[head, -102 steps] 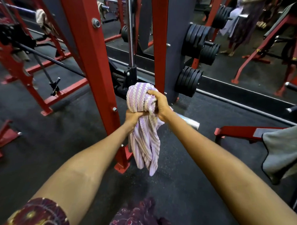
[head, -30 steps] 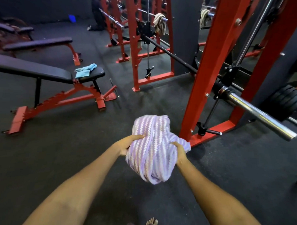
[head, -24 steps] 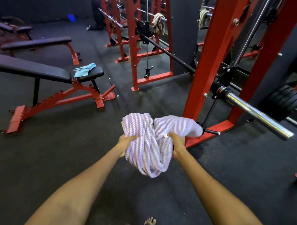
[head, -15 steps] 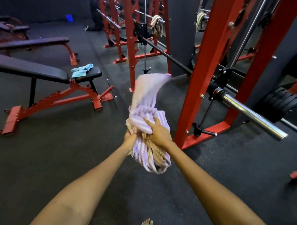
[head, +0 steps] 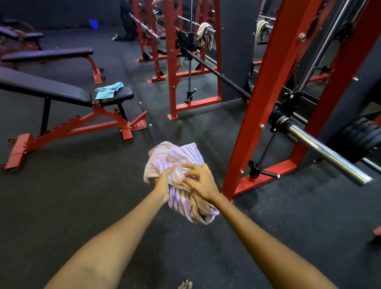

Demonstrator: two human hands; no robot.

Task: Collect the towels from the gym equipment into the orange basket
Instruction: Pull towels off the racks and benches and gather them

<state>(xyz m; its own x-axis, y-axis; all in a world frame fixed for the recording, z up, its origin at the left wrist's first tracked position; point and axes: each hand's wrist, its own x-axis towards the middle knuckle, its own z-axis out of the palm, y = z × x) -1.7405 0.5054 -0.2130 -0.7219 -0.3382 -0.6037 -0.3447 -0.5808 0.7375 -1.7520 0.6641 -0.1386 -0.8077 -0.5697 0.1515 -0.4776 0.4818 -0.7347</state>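
Right beside the red rack post [head: 273,82], on its left, both hands hold a bunched purple-and-white striped towel [head: 183,183] in the air above the dark floor [head: 73,204]. The left hand [head: 162,184] has its fingers curled into the cloth from the left; the right hand [head: 200,180] clutches it from above, fingers [head: 189,167] bent into the folds. A chrome barbell end [head: 324,151] sticks out to the right of the post. Well left of the post stands a red-framed bench [head: 56,94] with a light blue towel [head: 109,90] lying on its seat pad. Beyond the post, a beige towel [head: 205,35] hangs over a bar on a farther rack.
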